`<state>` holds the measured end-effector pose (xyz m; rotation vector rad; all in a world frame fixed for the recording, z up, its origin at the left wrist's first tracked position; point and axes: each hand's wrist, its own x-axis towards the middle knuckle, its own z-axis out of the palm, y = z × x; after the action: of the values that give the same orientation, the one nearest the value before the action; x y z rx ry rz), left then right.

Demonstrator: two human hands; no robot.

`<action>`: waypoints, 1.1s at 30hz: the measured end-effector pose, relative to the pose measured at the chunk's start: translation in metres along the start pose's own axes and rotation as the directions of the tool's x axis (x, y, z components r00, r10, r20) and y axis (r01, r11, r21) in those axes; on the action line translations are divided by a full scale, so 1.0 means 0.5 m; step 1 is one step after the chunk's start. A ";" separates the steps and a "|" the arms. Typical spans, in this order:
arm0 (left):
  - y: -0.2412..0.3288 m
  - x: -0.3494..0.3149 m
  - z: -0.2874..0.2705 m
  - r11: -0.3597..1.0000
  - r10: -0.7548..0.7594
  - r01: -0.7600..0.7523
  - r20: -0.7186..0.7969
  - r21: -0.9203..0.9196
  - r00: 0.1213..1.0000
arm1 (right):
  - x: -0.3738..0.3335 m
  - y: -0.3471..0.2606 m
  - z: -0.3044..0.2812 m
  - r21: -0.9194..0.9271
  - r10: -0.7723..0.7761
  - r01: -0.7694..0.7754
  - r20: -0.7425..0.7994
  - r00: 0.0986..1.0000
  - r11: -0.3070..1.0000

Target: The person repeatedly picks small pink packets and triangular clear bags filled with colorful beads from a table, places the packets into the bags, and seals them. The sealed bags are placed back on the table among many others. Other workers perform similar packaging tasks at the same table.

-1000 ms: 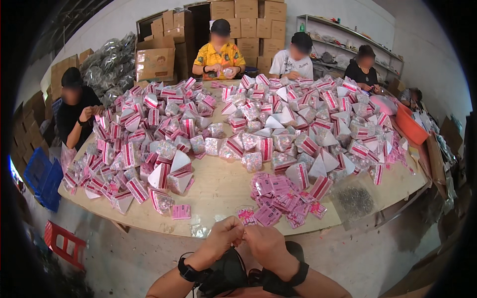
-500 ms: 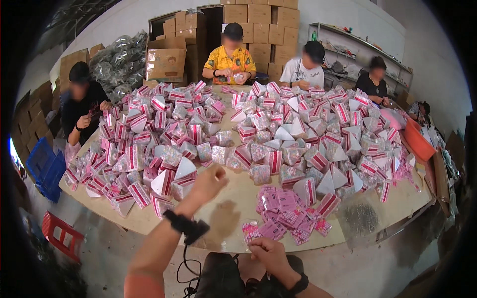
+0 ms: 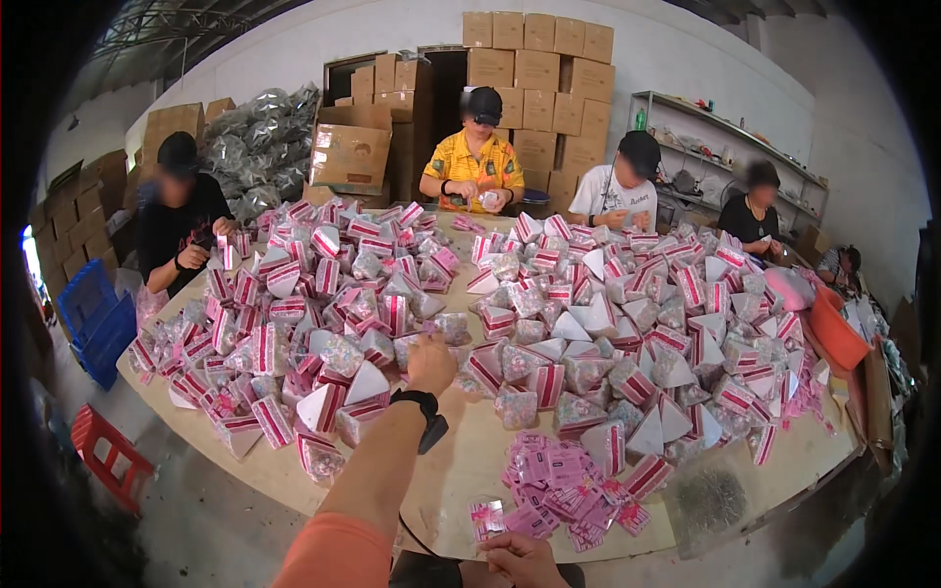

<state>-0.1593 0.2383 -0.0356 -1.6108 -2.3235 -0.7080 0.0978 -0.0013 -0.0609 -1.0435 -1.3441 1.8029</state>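
My left hand [image 3: 432, 365], with a black band on its wrist, reaches out over the table to the near edge of the heap of wedge-shaped packages [image 3: 338, 358]. Its fingertips are at a clear bag of pastel bits [image 3: 450, 327]; the back of the hand hides whether they grip it. Low in the picture, my right hand [image 3: 524, 561] is at the table's front edge, thumb and fingers drawn together. What they hold, if anything, cannot be made out. Just beyond it lies a pink printed packet [image 3: 486, 518], beside a pile of similar pink packets [image 3: 564, 485].
More wedge packages [image 3: 627, 343] cover the right half of the table [image 3: 461, 470]. Several people sit around the far side, handling small items. A red stool [image 3: 108, 456] and blue crates [image 3: 98, 318] stand at the left; an orange basin [image 3: 838, 328] is at the right.
My left arm has stretched farther forward, bringing the hand to the packages. My right hand stays by the table edge near the pink packets. The whole view has tilted slightly upward.
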 end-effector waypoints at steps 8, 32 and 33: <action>-0.048 0.014 -0.131 0.695 -0.163 0.181 0.092 -0.696 0.982 | -0.011 -0.034 0.000 -0.008 0.030 -0.030 0.039 0.999 1.000; -0.011 -0.171 -0.167 0.902 0.431 -0.430 0.009 -0.019 0.902 | 0.002 -0.011 -0.004 0.093 -0.012 0.004 0.088 0.996 0.996; 0.014 -0.153 -0.159 0.909 0.413 -0.408 0.051 -0.082 0.909 | 0.002 -0.009 -0.007 0.108 -0.005 -0.005 0.093 0.996 0.994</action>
<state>-0.1312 0.1376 0.0006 -2.0940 -1.9144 -0.6473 0.1007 0.0022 -0.0572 -0.9118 -1.2846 1.9234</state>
